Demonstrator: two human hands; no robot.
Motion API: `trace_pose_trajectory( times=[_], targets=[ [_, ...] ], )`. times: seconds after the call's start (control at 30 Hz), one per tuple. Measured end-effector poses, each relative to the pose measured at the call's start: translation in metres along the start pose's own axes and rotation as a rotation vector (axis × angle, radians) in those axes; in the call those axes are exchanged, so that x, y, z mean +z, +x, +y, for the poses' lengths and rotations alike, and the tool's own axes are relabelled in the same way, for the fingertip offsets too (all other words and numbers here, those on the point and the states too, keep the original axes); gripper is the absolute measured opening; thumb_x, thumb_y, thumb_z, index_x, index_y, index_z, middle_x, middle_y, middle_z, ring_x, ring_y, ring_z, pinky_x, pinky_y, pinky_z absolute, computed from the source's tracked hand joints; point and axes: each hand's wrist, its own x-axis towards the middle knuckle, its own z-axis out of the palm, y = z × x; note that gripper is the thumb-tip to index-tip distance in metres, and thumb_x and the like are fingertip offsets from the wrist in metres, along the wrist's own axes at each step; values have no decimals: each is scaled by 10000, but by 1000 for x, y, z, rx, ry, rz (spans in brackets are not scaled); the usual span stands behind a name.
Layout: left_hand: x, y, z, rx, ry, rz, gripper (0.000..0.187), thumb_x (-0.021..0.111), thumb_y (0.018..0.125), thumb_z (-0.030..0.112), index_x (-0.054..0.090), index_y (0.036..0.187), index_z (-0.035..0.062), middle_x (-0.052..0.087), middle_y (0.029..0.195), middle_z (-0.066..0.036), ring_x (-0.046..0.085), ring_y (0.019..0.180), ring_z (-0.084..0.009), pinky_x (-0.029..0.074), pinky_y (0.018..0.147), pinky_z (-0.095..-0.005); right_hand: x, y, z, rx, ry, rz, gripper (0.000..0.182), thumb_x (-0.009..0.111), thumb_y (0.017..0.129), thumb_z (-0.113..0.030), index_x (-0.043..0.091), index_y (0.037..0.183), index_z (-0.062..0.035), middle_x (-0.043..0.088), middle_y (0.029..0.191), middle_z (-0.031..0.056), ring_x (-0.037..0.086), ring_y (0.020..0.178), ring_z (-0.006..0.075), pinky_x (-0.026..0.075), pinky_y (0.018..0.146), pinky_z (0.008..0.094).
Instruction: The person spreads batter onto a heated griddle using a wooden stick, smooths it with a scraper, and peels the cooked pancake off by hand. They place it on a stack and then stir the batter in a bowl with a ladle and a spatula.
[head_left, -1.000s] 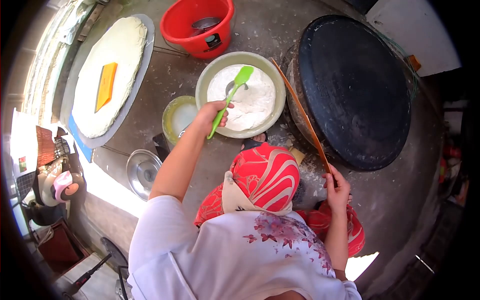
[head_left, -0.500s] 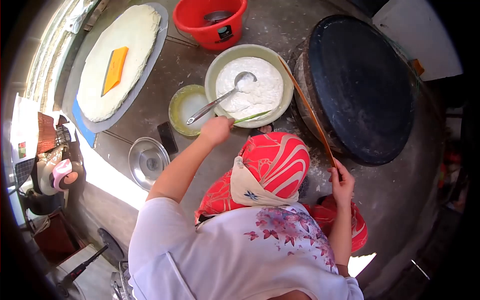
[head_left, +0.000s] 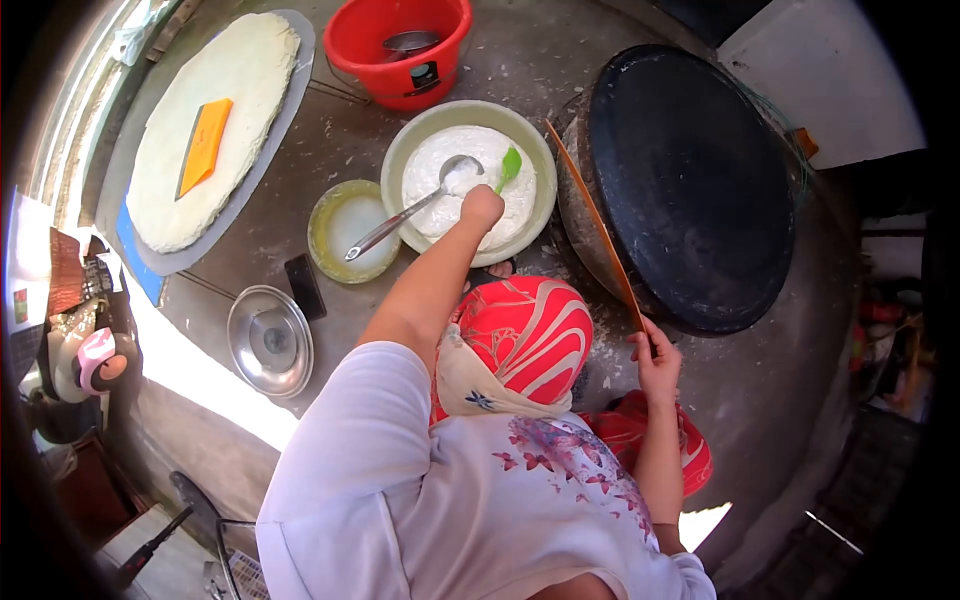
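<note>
My left hand point(head_left: 482, 207) is closed round the handle of a green spatula point(head_left: 511, 163), over a wide pale bowl point(head_left: 393, 165). Soft white dough point(head_left: 428, 160) fills much of that bowl, and the spatula's blade overlaps it. A metal ladle point(head_left: 398, 220) rests in the dough, its handle lying across the rim towards the lower left. My right hand point(head_left: 658, 362) grips the lower end of a long thin wooden strip point(head_left: 598, 220). The strip slants up along the near side of a big round black griddle point(head_left: 695, 190).
Left of the bowl stand a yellowish basin point(head_left: 322, 232), a phone point(head_left: 305, 287) and a steel lid point(head_left: 270, 340). Behind is a red bucket point(head_left: 398, 75). At far left, an orange scraper point(head_left: 204, 148) lies on a stack of pale flatbreads point(head_left: 225, 80) on a round board.
My left hand has moved right and forward over the bowl, turning the green spatula so its blade points away over the dough. My right hand keeps its grip on the strip.
</note>
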Motion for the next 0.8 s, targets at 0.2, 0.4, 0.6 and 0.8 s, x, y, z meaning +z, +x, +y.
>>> trace_pose_trajectory(
  times=[0.2,0.4,0.6,0.8],
  targets=[
    [-86,-70,-31,52,-649,-44,179,520,822,143,578,866,-20,504,603,-60,448,430,-123,374,374,-267,-1,-7,4,26,26,9,287,527,857,-63,571,1140,-43,624,757,6,473,549,33,409,523,178],
    [-178,-120,-128,5,-410,306,169,500,827,117,586,867,-23,533,633,-75,511,464,-130,426,396,-270,-5,-14,1,14,44,-14,291,519,863,-53,561,1151,-40,625,782,26,478,563,39,414,525,180],
    [-164,-82,-229,-281,-426,243,154,482,786,79,568,831,-40,571,698,-127,569,550,-206,453,447,-315,-2,-13,-2,-19,22,-16,290,518,862,-50,562,1148,-38,622,778,27,490,569,42,423,533,183],
    [-154,-75,-201,-333,-442,245,284,522,848,302,548,990,58,591,795,-55,567,729,-154,439,693,-323,-2,-14,-4,-19,24,9,284,540,851,-54,576,1132,-45,609,748,17,490,557,47,421,529,188]
  ],
)
